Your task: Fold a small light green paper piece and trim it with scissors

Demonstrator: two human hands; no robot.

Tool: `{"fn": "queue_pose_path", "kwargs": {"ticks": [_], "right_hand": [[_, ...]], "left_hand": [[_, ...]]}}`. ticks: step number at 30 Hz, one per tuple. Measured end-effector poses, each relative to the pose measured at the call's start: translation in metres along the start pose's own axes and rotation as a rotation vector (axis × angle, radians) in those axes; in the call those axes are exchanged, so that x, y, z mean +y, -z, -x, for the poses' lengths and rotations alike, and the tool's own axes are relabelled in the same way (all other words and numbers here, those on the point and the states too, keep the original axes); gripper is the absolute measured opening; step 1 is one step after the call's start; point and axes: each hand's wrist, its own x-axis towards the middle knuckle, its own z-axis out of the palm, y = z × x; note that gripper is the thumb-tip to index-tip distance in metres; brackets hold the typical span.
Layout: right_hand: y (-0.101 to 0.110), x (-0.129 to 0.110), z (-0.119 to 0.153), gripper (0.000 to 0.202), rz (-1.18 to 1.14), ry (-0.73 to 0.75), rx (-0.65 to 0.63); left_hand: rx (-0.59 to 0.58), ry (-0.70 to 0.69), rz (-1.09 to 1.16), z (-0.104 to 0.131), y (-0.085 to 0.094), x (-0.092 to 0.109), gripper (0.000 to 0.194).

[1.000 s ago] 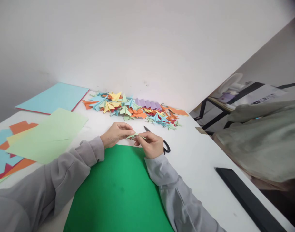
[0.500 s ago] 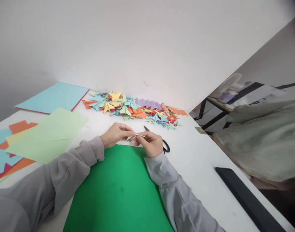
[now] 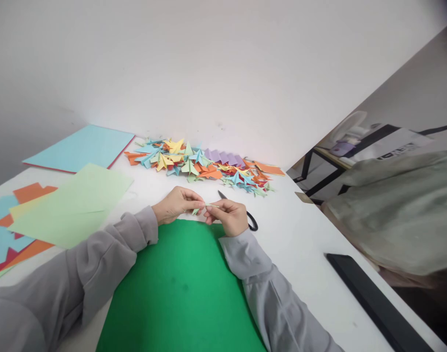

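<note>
Both hands meet above the far edge of a green sheet (image 3: 179, 283). My left hand (image 3: 178, 204) pinches a small folded piece of light green paper (image 3: 196, 211) between thumb and fingers. From the other side, my right hand (image 3: 228, 215) grips the same piece, its fingertips almost touching the left ones. Most of the paper is hidden by the fingers. Black-handled scissors (image 3: 252, 222) lie on the table, partly behind my right hand. Beyond the hands is a long pile of small folded paper planes (image 3: 190, 166) in several colours.
Light green sheets (image 3: 73, 205) and coloured scraps (image 3: 29, 193) lie at the left, with a blue sheet (image 3: 80, 146) behind them near the wall. A black bar (image 3: 370, 298) rests along the table's right side. Past that edge are a grey-green cloth (image 3: 399, 210) and a black-framed stand (image 3: 326, 173).
My right hand has shifted very slightly, and less of the light green paper shows between the fingers. The left hand has barely moved.
</note>
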Motion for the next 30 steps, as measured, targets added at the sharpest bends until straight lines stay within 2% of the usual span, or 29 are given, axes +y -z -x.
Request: {"fn": "queue_pose_path", "kwargs": {"ticks": [7,12,16,19,30], "right_hand": [[0.0043,0.0011,-0.0012,0.014,-0.048,-0.008,-0.088],[0.0046,0.0015,-0.0010,0.012,-0.044,0.027,-0.059],[0.0044,0.0007,-0.0012,0.011,-0.018,0.070,-0.012],[0.0053,-0.0001,-0.0016,0.010,-0.014,0.071,-0.025],[0.0049,0.0007,-0.0011,0.010,-0.008,0.068,-0.042]], "left_hand": [[0.027,0.028,0.021,0.0004,-0.0013,0.0028,0.016],[-0.025,0.043,-0.023,0.0006,0.0002,0.0011,0.022],[-0.011,0.061,-0.027,0.0004,0.0004,-0.0006,0.025],[-0.003,0.080,-0.017,0.0005,-0.0003,0.0001,0.025],[0.022,-0.013,-0.056,0.0014,-0.0012,0.0012,0.017]]}}
